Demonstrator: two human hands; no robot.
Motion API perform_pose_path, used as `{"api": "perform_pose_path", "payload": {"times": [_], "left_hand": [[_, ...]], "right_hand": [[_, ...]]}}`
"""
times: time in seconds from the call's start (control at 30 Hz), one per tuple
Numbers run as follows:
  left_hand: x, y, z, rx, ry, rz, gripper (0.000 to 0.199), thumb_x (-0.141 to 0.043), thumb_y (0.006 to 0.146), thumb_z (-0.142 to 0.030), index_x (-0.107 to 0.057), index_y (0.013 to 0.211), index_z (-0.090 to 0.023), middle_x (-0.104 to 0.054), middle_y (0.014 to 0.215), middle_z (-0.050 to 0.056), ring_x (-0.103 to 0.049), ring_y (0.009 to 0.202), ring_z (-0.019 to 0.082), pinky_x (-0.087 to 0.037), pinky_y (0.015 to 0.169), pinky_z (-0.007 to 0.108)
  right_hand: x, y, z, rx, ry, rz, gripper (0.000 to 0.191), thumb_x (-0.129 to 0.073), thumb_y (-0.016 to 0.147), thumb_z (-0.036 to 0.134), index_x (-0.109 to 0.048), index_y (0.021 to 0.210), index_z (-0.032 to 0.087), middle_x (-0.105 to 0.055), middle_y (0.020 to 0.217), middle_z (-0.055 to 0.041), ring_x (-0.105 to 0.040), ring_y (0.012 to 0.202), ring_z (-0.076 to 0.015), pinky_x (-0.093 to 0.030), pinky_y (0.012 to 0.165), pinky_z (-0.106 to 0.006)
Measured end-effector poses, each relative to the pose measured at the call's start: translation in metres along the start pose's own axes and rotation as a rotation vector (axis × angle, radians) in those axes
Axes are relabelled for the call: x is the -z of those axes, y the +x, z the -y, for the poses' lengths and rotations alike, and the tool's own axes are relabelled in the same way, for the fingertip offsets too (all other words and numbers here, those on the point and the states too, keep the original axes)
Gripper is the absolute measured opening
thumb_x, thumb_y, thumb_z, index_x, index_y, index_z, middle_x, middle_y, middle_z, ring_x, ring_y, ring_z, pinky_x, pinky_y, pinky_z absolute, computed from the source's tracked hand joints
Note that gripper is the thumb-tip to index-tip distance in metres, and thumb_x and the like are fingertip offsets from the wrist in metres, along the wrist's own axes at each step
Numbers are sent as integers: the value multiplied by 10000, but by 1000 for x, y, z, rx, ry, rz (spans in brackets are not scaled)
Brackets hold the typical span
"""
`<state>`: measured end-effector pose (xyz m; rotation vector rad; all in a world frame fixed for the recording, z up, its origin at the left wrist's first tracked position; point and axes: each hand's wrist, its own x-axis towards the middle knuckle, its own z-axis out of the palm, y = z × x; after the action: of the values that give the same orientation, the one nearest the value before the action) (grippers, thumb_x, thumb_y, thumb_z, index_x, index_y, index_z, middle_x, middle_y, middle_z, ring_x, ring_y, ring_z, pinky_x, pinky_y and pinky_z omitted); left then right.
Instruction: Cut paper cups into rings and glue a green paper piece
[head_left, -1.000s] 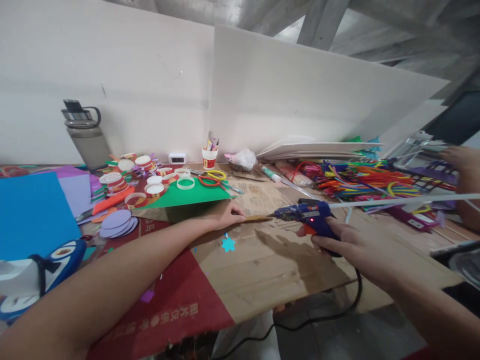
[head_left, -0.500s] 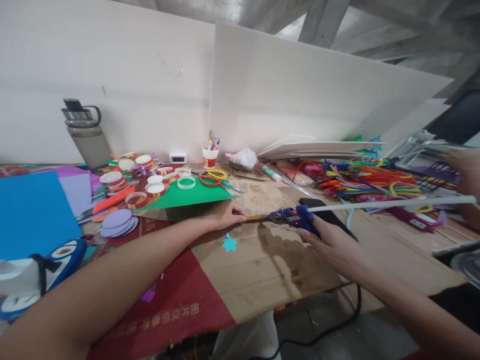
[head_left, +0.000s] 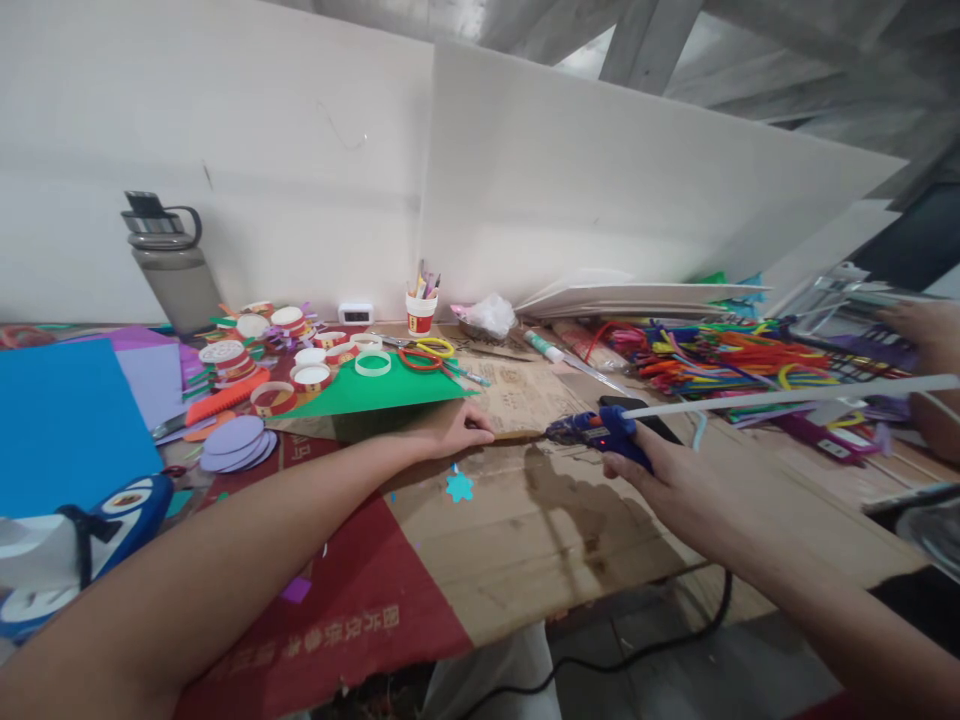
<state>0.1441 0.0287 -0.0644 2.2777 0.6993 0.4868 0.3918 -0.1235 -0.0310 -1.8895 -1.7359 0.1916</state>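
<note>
My left hand (head_left: 463,428) is closed on the left end of a thin brown strip (head_left: 517,436) near the middle of the cardboard (head_left: 480,540). Wrapped round the handle of a blue glue gun (head_left: 600,430) is my right hand (head_left: 656,470). The gun's nozzle points left at the strip's right end; whether they touch is too small to tell. A long white glue stick (head_left: 787,397) sticks out of its back. Below my left hand lies a small turquoise flower shape (head_left: 459,487). Behind it is a green sheet (head_left: 375,388).
Paper rings, purple discs (head_left: 236,442), scissors (head_left: 427,352) and a bottle (head_left: 171,265) stand or lie at the left and back. Colourful pipe cleaners (head_left: 735,360) are heaped at the right, near another person's hand (head_left: 926,330). A black cord (head_left: 600,665) hangs below the edge.
My right hand and the glue gun have moved a little to the right along the strip. My left hand has stayed in place.
</note>
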Motion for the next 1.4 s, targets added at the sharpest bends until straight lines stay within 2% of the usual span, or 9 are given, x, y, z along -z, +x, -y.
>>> {"api": "perform_pose_path", "payload": {"times": [0.2,0.3,0.37,0.53,0.67,0.8,0.93,1.2,1.4], "left_hand": [[-2,4,12,-39,-42,33,199,-585,809,-260,-700,704,-135,-673,690,17,-557,676,140,-414,662,233],[-1,6,19,-24,-53,-7,262,-564,824,-304,-673,651,-139,-640,653,9,-542,662,138,-402,647,230],[4,4,19,2,-48,-23,237,-579,815,-301,-686,676,-141,-659,686,17,-566,698,149,-408,658,230],[18,-4,10,-27,-22,42,163,-598,801,-210,-747,839,-158,-736,884,57,-630,830,180,-440,766,253],[20,-4,9,17,-29,38,163,-621,768,-178,-764,845,-167,-748,890,60,-646,846,188,-454,779,258],[20,-3,10,35,21,28,184,-607,771,-169,-771,855,-166,-754,903,61,-652,856,188,-454,780,254],[24,-6,7,21,89,33,208,-587,811,-201,-770,905,-169,-752,921,51,-646,860,180,-442,785,243],[26,-7,9,69,13,32,221,-571,804,-176,-767,906,-168,-755,902,35,-657,827,177,-448,750,239],[26,-5,15,48,-16,22,196,-586,791,-173,-774,847,-180,-749,854,25,-650,780,172,-446,730,239]], "right_hand": [[-2,1,6,28,-79,59,328,-486,842,455,-641,1026,231,-705,767,-68,-649,697,-281,-430,595,-327],[-4,0,15,40,-88,87,324,-473,851,420,-630,1058,227,-714,801,-68,-664,739,-278,-449,626,-328],[-6,-1,21,47,-112,96,327,-458,859,424,-623,1055,220,-716,843,-84,-671,791,-287,-459,652,-338],[-13,-2,34,59,-116,128,352,-428,881,455,-603,1056,204,-709,989,-129,-663,913,-316,-477,733,-383],[-17,-2,44,107,-46,108,297,-466,887,415,-618,1051,220,-703,1052,-118,-651,972,-292,-482,784,-366],[-21,-3,55,146,1,93,241,-520,876,369,-645,1033,236,-716,994,-92,-658,932,-269,-481,748,-329],[-28,-2,65,165,32,137,241,-495,891,344,-629,1051,223,-715,994,-101,-657,920,-272,-478,747,-339],[-36,2,86,207,55,194,189,-481,903,299,-611,1009,212,-709,968,-102,-656,878,-256,-464,738,-333],[-43,3,88,224,35,198,204,-470,918,315,-601,1019,195,-699,977,-108,-647,886,-248,-452,741,-327]]}}
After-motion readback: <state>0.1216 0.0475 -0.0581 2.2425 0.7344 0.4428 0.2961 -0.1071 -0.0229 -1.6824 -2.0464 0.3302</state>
